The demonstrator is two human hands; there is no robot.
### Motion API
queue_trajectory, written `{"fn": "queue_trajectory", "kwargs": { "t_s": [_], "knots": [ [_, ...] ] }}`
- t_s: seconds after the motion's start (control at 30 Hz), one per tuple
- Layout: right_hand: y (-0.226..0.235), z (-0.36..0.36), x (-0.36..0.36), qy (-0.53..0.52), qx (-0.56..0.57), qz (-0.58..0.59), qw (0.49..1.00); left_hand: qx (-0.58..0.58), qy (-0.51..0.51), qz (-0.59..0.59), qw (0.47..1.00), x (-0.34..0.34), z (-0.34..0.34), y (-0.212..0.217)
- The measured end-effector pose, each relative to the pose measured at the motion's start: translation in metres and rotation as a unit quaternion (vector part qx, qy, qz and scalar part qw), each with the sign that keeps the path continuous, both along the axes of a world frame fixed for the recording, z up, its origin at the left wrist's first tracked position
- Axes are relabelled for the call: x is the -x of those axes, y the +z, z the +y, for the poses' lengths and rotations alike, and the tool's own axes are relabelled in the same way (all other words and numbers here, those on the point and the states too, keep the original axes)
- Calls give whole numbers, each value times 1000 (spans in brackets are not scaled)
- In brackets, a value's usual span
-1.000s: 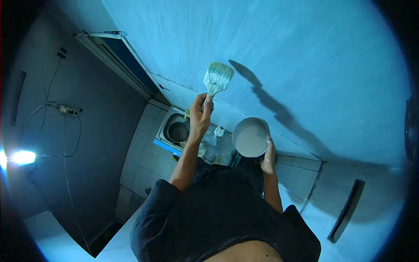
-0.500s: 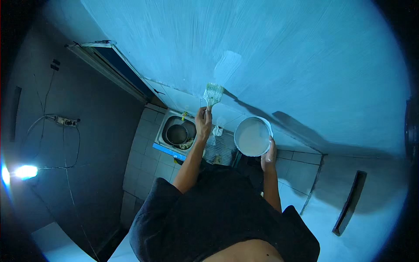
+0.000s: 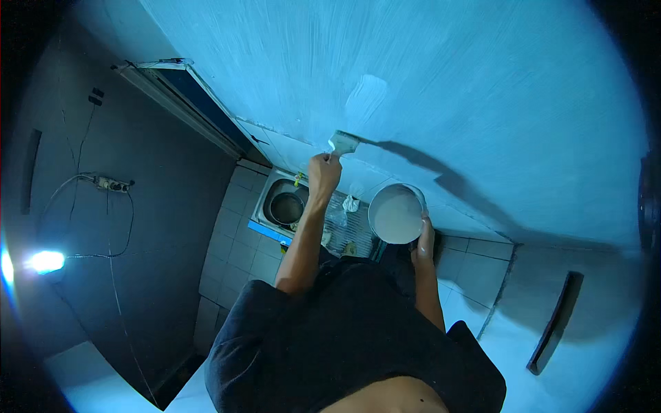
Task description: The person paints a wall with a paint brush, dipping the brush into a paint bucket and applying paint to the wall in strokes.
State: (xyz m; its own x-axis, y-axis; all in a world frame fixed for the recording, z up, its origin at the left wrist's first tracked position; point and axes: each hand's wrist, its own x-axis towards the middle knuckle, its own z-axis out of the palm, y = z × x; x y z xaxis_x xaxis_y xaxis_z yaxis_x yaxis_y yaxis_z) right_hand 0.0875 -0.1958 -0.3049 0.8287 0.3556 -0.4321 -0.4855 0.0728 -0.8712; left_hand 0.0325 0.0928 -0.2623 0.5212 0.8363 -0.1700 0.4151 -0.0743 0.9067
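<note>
At far left, a socket strip (image 3: 112,184) and lit lamp (image 3: 48,261) are seen by the dark wall (image 3: 158,206). A pot (image 3: 286,208) is contained in the sink (image 3: 260,206), whose right side is partly hidden by the left forearm (image 3: 306,241). By the left hand (image 3: 323,175) the brush (image 3: 344,142) is gripped, below a brighter patch (image 3: 366,93) on the pale wall (image 3: 482,89); bristle contact cannot be told. The drainboard (image 3: 337,242) is partly blocked by the bucket (image 3: 397,215), holding pale liquid and gripped at its right side by the right hand (image 3: 424,241). A long shadow (image 3: 447,175) is cast across the pale wall.
</note>
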Motion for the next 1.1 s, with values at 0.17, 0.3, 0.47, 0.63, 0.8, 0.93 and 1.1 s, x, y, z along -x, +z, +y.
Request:
{"fn": "queue_trajectory", "kwargs": {
  "t_s": [0.17, 0.3, 0.47, 0.63, 0.8, 0.93, 1.1],
  "knots": [
    [11, 9, 1, -43, -5, 40, 998, 31, 14, -139, 990, 24, -12, 126],
    [-32, -8, -2, 91, 238, -407, 877, 44, 6, -339, 940, 36, -16, 174],
    [-33, -6, -7, 43, 99, -206, 973, 2, -20, -361, 932, 3, -22, 155],
    [2, -2, 2, -52, 77, 54, 994, -21, -8, -222, 975, -1, -23, 12],
    [-10, -28, 5, 21, 62, -210, 975, -5, 11, -91, 996, 17, -26, -134],
    [-28, -39, 1, 50, 118, -247, 960, -59, 14, -8, 998, 16, -25, -190],
    [15, -13, 10, -23, 65, -135, 988, -46, 29, 72, 996, 7, -26, -153]
  ]
}}
